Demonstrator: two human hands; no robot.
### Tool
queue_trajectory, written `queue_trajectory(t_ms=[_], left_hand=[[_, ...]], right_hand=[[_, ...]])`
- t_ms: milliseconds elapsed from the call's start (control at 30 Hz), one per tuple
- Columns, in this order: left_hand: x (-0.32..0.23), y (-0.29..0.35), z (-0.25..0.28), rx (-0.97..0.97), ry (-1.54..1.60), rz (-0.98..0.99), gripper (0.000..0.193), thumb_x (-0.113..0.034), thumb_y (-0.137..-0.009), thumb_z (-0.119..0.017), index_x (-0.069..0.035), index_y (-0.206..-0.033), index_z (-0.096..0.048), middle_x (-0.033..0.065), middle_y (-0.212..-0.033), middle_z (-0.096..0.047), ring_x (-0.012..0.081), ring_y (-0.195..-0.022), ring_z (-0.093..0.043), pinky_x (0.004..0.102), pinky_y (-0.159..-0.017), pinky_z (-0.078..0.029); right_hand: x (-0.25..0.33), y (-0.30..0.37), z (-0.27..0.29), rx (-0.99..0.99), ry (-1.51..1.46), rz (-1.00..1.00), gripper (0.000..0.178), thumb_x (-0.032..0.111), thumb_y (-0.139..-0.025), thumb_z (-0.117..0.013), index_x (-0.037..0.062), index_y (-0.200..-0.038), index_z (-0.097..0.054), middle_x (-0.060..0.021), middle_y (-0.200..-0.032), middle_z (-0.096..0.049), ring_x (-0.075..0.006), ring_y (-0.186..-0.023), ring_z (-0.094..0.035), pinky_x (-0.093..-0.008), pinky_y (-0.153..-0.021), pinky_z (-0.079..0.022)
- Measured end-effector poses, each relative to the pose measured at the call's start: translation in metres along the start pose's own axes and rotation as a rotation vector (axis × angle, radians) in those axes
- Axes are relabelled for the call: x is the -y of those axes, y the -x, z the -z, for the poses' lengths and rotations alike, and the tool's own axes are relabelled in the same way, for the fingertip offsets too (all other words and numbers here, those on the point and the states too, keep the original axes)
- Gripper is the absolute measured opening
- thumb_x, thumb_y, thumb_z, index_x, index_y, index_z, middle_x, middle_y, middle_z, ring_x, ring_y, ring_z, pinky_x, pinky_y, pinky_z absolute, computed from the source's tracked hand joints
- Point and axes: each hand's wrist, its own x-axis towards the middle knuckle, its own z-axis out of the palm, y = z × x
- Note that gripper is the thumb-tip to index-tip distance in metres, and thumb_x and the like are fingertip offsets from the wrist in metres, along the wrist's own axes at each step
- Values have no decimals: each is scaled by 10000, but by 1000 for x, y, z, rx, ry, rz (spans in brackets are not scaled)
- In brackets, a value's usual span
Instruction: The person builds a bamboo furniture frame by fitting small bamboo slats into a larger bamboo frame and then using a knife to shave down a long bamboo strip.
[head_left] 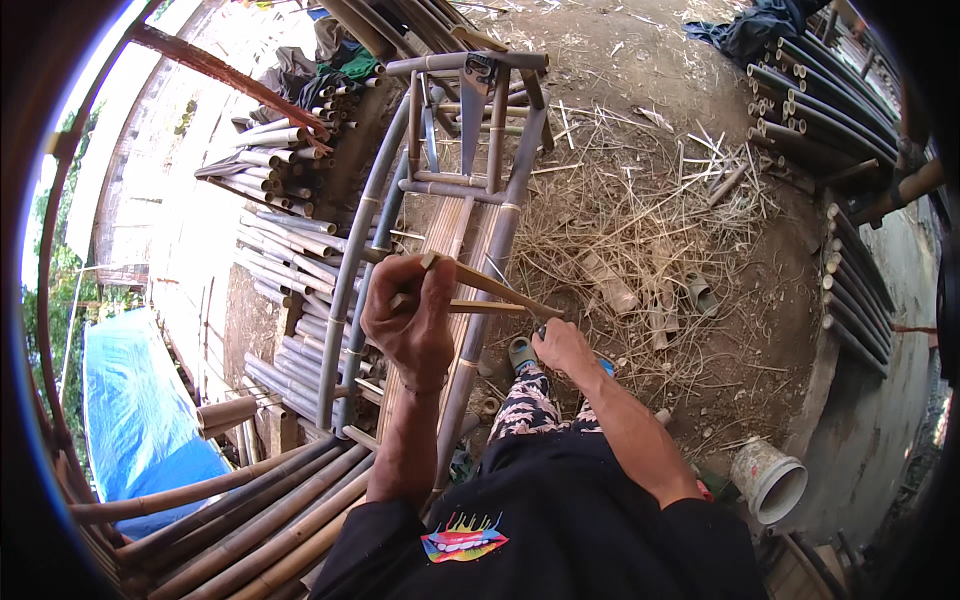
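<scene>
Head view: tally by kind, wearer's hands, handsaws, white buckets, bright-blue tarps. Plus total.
Hands: 2 (left hand, right hand)
Handsaw: 1
White bucket: 1
Bright-blue tarp: 1
Total: 5

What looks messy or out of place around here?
Mainly the ground: pale shavings lie strewn in a tangle to the right of the bamboo frame. They look untidy next to the neatly stacked poles, though they may simply be work waste. I see nothing clearly broken.
</scene>
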Motion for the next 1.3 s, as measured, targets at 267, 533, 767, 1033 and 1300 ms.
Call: queue_trajectory(t_ms=[267,533,767,1033,1300], left_hand=[[71,23,22,28,-54,295,178,-15,-827,-720,-17,-992,-652,26,-909,-657,104,-846,-587,227,-778,-450],[116,10,42,25,-144,123,76,-21,-881,-656,-19,-872,-580,19,-719,-538,87,-649,-487,210,-585,-392],[125,-25,20,-149,-42,237,126,-45,-898,-643,-73,-855,-528,15,-672,-537,73,-546,-432,225,-513,-354],[234,-4,12,-79,20,286,230,-40,-928,-582,9,-1152,-558,103,-1008,-657,157,-870,-636,281,-828,-524],[295,-11,9,-15,120,286,83,-34,-905,-613,-85,-877,-552,-9,-615,-462,66,-552,-365,225,-544,-351]], right_hand=[[-6,-41,-48,35,-109,-78,424,250,-822,-639,-98,-1052,-562,-340,-999,-626,-473,-989,-609,-469,-880,-500],[7,-56,-58,385,-1077,-286,229,196,-876,-641,10,-825,-518,-44,-644,-537,-147,-480,-547,-343,-418,-484],[-80,-125,-84,38,-46,-8,328,231,-836,-629,-47,-992,-551,-256,-836,-663,-385,-717,-674,-468,-649,-551],[-181,-190,-108,189,10,-308,308,121,-750,-594,-65,-991,-641,-307,-1022,-641,-437,-980,-631,-466,-862,-512],[-214,-219,-127,434,-414,-355,304,214,-809,-662,-61,-938,-634,-249,-793,-661,-371,-741,-671,-428,-696,-535]])
